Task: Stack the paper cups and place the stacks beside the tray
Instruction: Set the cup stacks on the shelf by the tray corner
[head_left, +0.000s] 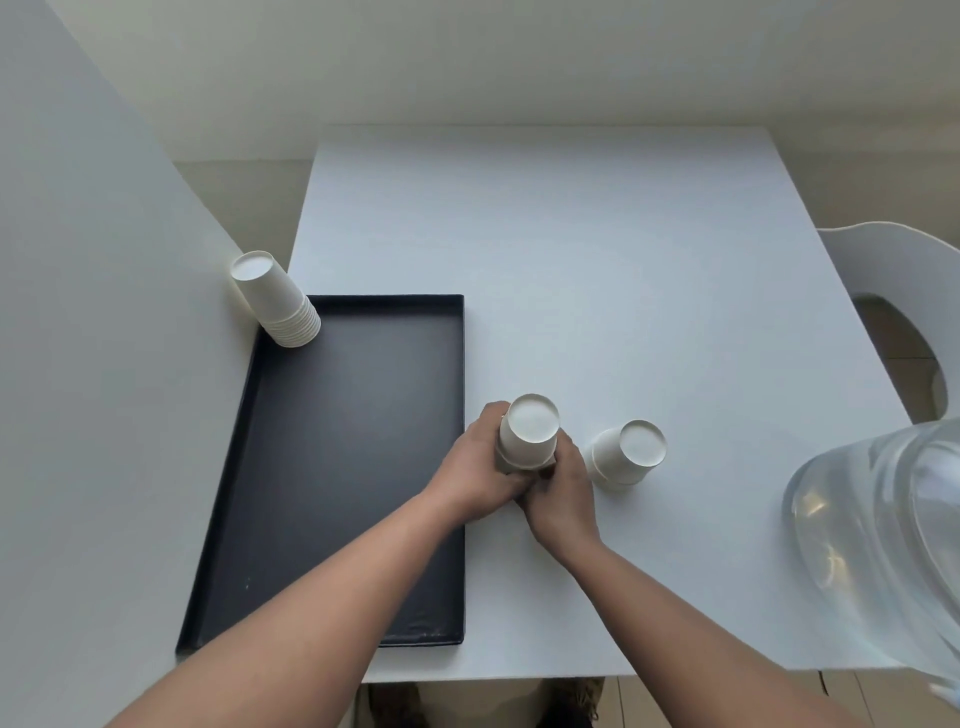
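Both hands grip tapered white paper cups beside flat black tray

2 bare forearms enter from the bottom of the frame, with no sleeves, watch or rings in sight. The left hand and right hand show at centre. At the bottom edge, dark shoes are partly visible.

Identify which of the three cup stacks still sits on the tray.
The tall stack in the far left corner of the black tray. The other two, one held in both hands and one free-standing, are on the white table, right of it.
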